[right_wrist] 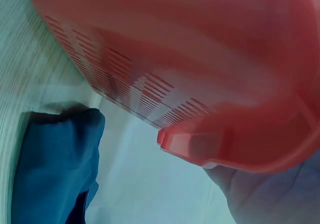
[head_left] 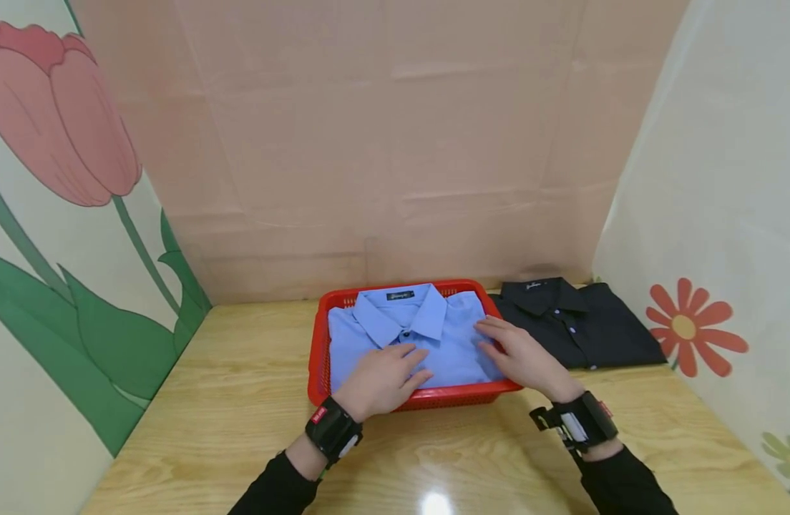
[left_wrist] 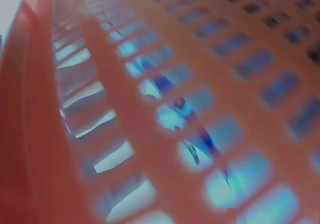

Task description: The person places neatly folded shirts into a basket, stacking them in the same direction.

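Note:
A folded light blue shirt [head_left: 395, 325], collar at the back, lies in a red plastic basket [head_left: 314, 357]. My left hand [head_left: 382, 375] rests on the shirt's lower front, fingers extended to the right. At the basket's right side, my right hand [head_left: 514, 350] touches the shirt near the rim, its fingers pointing left. Slotted basket wall [left_wrist: 125, 119] fills the left wrist view and hides that hand. In the right wrist view, part of my right hand [right_wrist: 270, 196] shows behind the basket's edge [right_wrist: 240, 144].
A folded black shirt [head_left: 582, 322] lies on the wooden table [head_left: 253, 372] to the right of the basket. Pinkish-brown sheeting [head_left: 382, 143] stands behind. Flower-patterned panels [head_left: 66, 236] flank both sides.

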A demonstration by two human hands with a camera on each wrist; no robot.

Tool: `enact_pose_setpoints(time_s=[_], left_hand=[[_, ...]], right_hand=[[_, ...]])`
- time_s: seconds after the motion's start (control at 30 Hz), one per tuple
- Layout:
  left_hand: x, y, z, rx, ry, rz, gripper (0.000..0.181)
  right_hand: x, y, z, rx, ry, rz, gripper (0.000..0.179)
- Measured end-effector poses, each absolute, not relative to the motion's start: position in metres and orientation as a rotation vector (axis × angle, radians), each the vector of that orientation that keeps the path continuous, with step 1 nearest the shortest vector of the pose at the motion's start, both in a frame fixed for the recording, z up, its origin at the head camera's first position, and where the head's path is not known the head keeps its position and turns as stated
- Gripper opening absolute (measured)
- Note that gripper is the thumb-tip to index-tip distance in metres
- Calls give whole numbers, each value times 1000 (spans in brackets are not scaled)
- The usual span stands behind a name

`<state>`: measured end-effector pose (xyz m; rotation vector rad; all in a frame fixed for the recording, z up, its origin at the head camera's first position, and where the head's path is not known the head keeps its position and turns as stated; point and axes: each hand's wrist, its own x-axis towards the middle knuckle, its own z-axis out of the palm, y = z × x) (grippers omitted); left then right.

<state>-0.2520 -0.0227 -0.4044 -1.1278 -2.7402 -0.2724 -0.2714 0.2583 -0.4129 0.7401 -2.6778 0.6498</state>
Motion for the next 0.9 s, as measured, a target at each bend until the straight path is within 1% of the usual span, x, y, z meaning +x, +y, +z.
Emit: enact_pose_setpoints(time_s=[0.27,0.5,0.9], left_hand=[[-247,10,-407,-1172,-2666,-301,51],[-244,37,-408,-1186,-2631,-309,51],[-245,78,-413,-1146,-2599,-322,47]], right_hand=[[-276,266,-414,744,-2589,648,37],[-277,275,-410,696,-2611,659,36],[-278,319,-407,532,-2719,713,34]])
